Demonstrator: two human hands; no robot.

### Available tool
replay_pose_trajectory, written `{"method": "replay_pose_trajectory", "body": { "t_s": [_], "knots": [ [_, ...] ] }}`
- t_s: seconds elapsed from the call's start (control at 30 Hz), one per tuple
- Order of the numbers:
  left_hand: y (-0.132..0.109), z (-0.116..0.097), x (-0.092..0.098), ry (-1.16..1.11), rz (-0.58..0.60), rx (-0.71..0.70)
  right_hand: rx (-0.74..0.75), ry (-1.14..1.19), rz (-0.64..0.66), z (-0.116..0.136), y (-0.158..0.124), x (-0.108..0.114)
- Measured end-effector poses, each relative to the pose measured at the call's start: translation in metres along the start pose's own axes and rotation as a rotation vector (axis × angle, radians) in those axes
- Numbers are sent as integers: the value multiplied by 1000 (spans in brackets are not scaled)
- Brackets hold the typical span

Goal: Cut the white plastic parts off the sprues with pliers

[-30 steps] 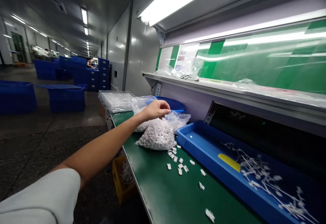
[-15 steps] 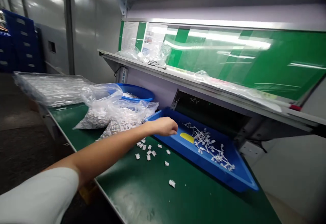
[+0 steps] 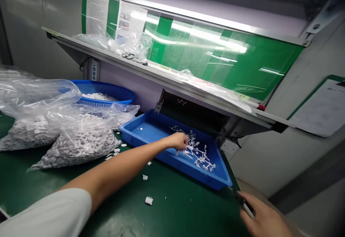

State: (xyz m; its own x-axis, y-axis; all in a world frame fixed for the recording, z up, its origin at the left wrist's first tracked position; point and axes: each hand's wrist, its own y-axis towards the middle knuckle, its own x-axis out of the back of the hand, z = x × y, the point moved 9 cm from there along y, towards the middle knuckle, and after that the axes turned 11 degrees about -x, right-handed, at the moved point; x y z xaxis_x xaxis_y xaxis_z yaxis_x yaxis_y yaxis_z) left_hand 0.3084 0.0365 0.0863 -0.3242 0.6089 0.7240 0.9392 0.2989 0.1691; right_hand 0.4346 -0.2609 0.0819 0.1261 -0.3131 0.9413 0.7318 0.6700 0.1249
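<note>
Left grip, fingers together, reaches tangled white plastic runners in a blue plastic tray, hold unclear, while the right grip, newly in view, clamps a slim dark tool.

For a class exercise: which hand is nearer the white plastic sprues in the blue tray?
Left. The left hand is over the blue tray, at the white plastic sprues; the right hand is outside the tray, past its corner.

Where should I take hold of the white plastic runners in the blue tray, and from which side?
Pinch a thin stem sticking out at the pile's edge, from above, with the left hand, which is nearest. The white plastic runners lie tangled in the blue tray, so its walls hinder a side approach.
</note>
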Motion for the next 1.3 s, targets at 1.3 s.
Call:
{"method": "replay_pose_trajectory", "body": {
  "t_s": [1.3],
  "knots": [
    [-204,35,19,-572,-242,-136,354,102,35,241,-47,-124]
  ]
}}
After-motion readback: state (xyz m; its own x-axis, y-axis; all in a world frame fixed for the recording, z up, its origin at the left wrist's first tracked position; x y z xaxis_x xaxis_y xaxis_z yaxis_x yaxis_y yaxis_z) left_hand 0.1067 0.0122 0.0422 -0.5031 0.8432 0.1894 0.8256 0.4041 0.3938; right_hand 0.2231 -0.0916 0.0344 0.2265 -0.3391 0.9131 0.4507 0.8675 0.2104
